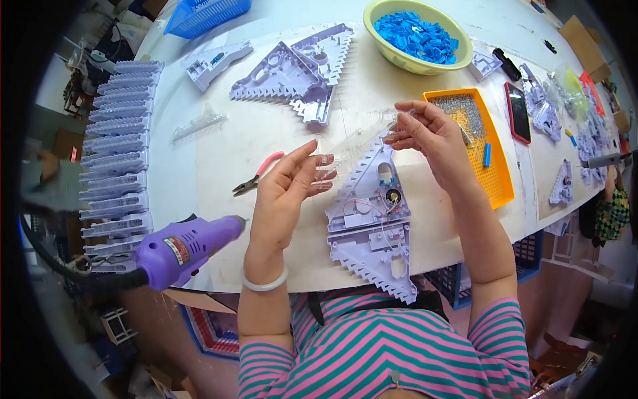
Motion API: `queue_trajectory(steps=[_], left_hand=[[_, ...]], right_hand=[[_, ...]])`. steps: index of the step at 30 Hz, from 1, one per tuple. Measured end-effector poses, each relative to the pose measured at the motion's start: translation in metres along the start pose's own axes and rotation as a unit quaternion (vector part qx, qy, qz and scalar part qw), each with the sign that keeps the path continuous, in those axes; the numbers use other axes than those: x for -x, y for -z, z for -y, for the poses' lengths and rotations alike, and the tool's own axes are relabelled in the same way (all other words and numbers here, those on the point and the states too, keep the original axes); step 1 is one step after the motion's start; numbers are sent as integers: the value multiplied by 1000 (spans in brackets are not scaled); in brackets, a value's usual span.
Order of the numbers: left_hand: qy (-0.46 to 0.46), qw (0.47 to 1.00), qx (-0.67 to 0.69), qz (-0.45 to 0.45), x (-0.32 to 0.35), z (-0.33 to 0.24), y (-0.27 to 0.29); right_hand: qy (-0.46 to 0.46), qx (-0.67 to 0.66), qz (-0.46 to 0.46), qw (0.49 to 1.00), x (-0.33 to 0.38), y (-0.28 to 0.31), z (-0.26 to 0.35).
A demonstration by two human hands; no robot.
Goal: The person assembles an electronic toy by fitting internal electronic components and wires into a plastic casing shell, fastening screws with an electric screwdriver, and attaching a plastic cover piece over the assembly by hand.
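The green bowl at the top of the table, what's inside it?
The green bowl holds a heap of small blue plastic parts, piled near the rim. Anything beneath the heap, and the bowl's bottom, is covered.

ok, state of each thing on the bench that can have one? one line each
clear plastic strip: lifted, held between both hands
left hand: fingers spread, on the strip's end
right hand: fingertips pinching the strip
lilac housing: open, wiring and speaker exposed
pink-handled pliers: lying unused
purple power screwdriver: lying at the table edge
green bowl: full of blue parts
orange tray: partly filled with screws
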State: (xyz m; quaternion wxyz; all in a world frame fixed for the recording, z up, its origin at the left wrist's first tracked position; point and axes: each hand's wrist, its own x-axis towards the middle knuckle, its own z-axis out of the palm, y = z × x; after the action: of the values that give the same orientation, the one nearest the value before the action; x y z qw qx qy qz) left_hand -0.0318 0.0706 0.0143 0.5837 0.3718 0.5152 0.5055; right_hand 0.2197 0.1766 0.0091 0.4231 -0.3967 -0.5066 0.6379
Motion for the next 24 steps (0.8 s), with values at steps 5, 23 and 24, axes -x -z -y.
queue_trajectory(steps=[5,23,24], left_hand=[[-32,999,-4,-4,4,4,3],[-102,939,-298,-139,25,42,-2],[-95,934,-309,-152,30,45,-3]], right_hand=[[2,20,9,1000,2,-2,4],[-79,5,105,991,-8,33,7],[-74,15,105,992,-8,36,7]])
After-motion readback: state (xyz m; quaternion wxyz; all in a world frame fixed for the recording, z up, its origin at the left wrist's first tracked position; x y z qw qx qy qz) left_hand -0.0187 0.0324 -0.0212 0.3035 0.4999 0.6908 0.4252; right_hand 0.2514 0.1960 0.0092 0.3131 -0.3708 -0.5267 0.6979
